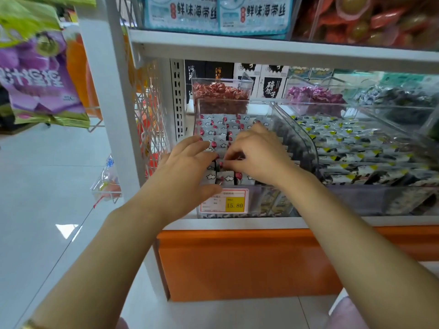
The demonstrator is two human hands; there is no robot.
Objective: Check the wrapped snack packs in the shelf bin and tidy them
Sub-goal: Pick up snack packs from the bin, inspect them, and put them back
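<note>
A clear plastic shelf bin holds rows of small white wrapped snack packs printed with clouds and red dots. Both hands are inside the bin over the near rows. My left hand lies flat on the packs at the bin's left, fingers spread, thumb down by the front wall. My right hand is beside it, thumb and forefinger pinched on one snack pack in the middle of the bin. The packs under both palms are hidden.
A price tag reading 15.80 is on the bin's front. A neighbouring bin of black-and-yellow packs sits to the right, and red candies and purple candies sit in bins behind. An upper shelf hangs above. Bags hang at left.
</note>
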